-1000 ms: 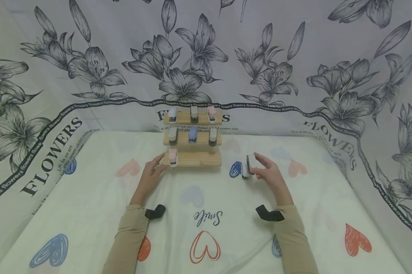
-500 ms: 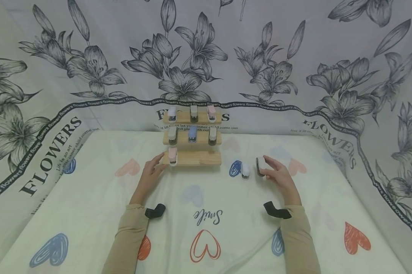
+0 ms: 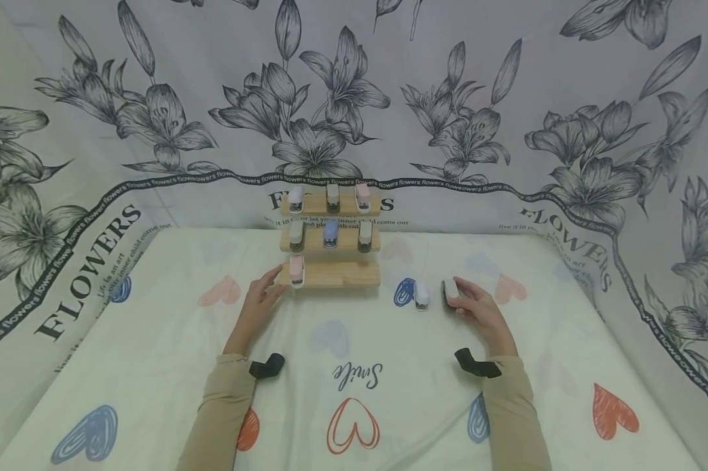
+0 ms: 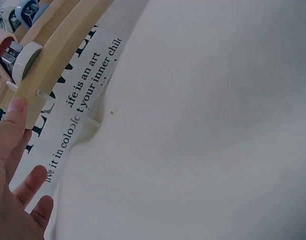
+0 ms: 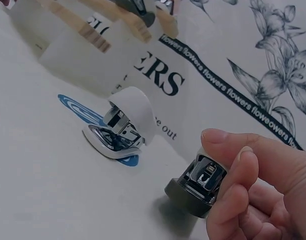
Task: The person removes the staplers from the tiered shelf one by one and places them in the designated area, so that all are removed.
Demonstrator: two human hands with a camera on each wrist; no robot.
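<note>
My right hand (image 3: 482, 311) pinches a small mini stapler (image 5: 195, 187) with a pale top and dark base, thumb and fingers on its sides, low over the cloth. Just left of it a white mini stapler (image 5: 135, 117) sits on the cloth, partly over a printed blue heart. My left hand (image 3: 261, 302) grips the left end of the lowest board of a three-tier wooden rack (image 3: 342, 273); in the left wrist view its thumb lies on the board's end, other fingers apart. Near that thumb stands a pink and white mini stapler (image 4: 18, 55).
Several more mini staplers fill the upper two tiers, among them a blue one (image 3: 330, 233) in the middle and a pink one (image 3: 362, 196) at the top right. Behind the rack hangs a flower-printed curtain (image 3: 466, 131). A heart-printed cloth (image 3: 354, 340) covers the table.
My right hand has shifted right, carrying the dark-based stapler away from beside the white one, then tilted and lowered it slightly. My left hand stays at the rack.
</note>
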